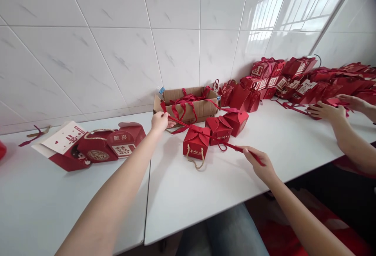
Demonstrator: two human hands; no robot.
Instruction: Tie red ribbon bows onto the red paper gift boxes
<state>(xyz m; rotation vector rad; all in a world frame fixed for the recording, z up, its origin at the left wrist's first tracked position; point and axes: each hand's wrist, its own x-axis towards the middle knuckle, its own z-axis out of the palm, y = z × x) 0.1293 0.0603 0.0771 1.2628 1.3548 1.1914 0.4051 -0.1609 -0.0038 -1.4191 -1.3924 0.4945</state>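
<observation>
On the far left, a white-flapped box (66, 140) is showing a red 囍-like character. Beside it, a red box with a round emblem (98, 152), its print too small to read, is standing against a box marked 歡喜 (123, 143), which is also bearing 囍 on a white label.

Rightward, the left hand (160, 122) is reaching far forward, palm down, thumb and fingers closing on one end of a red ribbon (230, 145). Behind, a cardboard carton (202, 111) is holding more ribbons. The ribbon is running taut, sloping nearer toward the right, across a rope-handled box (196, 140) whose gold lettering is seemingly reading 年好合. This box is sitting between the hands, gripped by neither.

The right hand (261, 172) is pinching the ribbon's other end, forearm angling in from the near right. Farther right, a co-worker's hands (331, 111) are handling another red box.
</observation>
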